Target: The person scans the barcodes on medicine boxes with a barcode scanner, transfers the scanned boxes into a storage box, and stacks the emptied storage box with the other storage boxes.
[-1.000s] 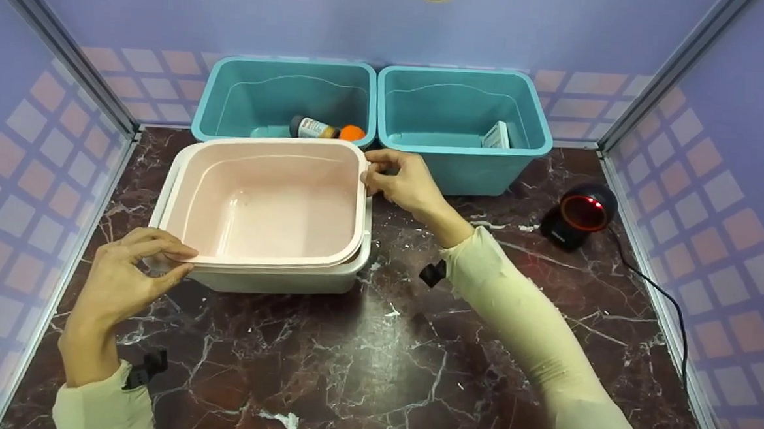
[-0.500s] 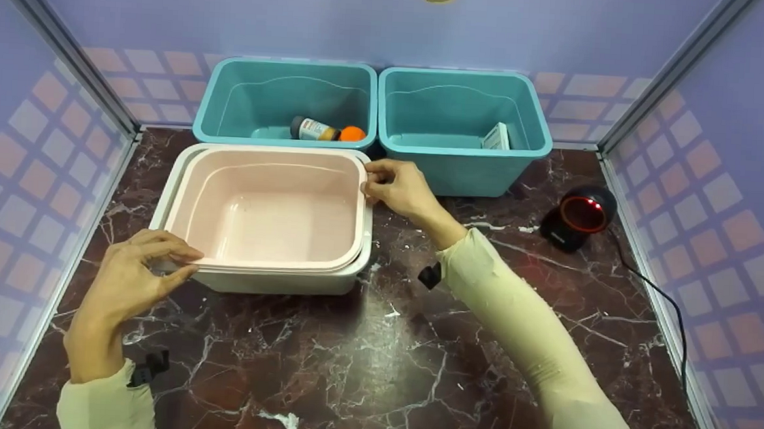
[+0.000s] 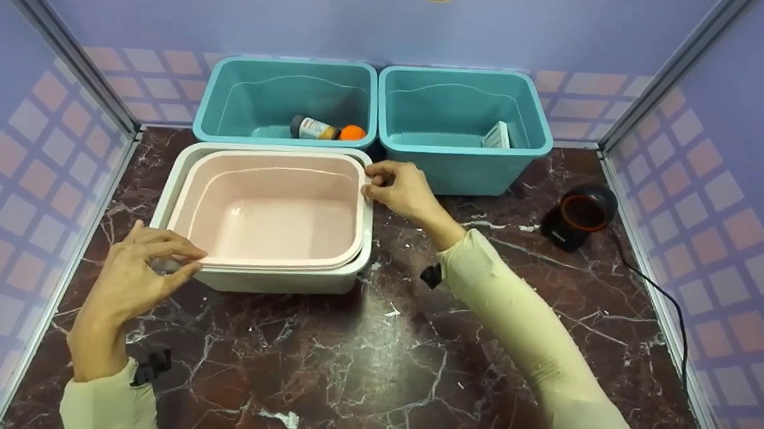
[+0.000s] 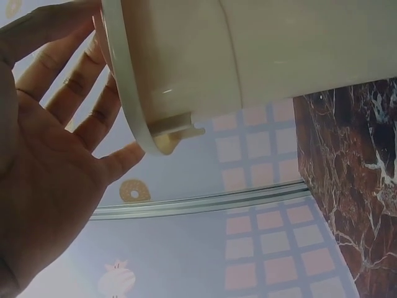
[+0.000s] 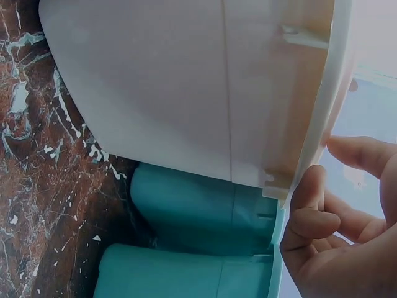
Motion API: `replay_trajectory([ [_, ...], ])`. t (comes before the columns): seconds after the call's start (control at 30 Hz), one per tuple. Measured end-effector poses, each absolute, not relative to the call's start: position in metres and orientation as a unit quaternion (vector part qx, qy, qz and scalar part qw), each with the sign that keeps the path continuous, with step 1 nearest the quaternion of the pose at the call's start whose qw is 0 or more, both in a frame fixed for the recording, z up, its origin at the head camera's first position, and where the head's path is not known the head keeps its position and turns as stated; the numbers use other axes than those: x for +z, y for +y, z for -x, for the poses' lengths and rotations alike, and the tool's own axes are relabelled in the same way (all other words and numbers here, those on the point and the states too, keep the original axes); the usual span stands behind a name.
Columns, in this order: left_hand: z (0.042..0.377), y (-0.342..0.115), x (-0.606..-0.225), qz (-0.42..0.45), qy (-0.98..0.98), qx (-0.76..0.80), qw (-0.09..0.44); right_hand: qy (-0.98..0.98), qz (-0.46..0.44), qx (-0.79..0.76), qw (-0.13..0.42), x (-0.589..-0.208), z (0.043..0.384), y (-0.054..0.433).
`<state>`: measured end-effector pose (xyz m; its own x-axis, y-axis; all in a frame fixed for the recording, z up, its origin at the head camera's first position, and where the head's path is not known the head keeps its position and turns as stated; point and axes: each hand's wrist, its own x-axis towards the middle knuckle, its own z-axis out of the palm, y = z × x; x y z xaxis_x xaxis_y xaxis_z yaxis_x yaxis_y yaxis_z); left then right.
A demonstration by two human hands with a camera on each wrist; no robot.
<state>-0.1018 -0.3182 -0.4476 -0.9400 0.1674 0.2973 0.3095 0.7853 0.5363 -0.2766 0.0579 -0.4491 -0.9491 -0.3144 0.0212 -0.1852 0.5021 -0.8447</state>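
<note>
A pale pink plastic bin [image 3: 277,215] sits nested in a white bin [image 3: 280,282], its rim slightly above the white one. My left hand [image 3: 134,273] is at the front left corner, thumb and fingertips pinching the pink rim. In the left wrist view, the fingers of the left hand [image 4: 68,118] reach the rim over the white bin's outer wall [image 4: 279,49]. At the far right corner my right hand [image 3: 404,188] pinches the pink rim. The right wrist view shows the right hand's thumb and fingers [image 5: 307,192] close to the two stacked rims.
Two teal bins stand at the back wall. The left teal bin [image 3: 215,94] holds a bottle [image 3: 314,128] and an orange round thing [image 3: 352,132]; the right one [image 3: 462,173] holds a white box [image 3: 497,135]. A black scanner [image 3: 578,215] with a cable [image 3: 659,288] stands at right.
The pink bin has come down into the white bin and shifted slightly right, both hands moving with it. The scanner's red light has gone dark.
</note>
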Motion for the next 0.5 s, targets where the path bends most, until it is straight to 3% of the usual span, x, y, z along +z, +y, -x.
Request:
replay_trajectory([
  [0.5,0.116,-0.299,-0.444,0.116,-0.947,-0.27,0.127,0.877,0.167,-0.445,0.068,-0.448,0.278,0.085],
])
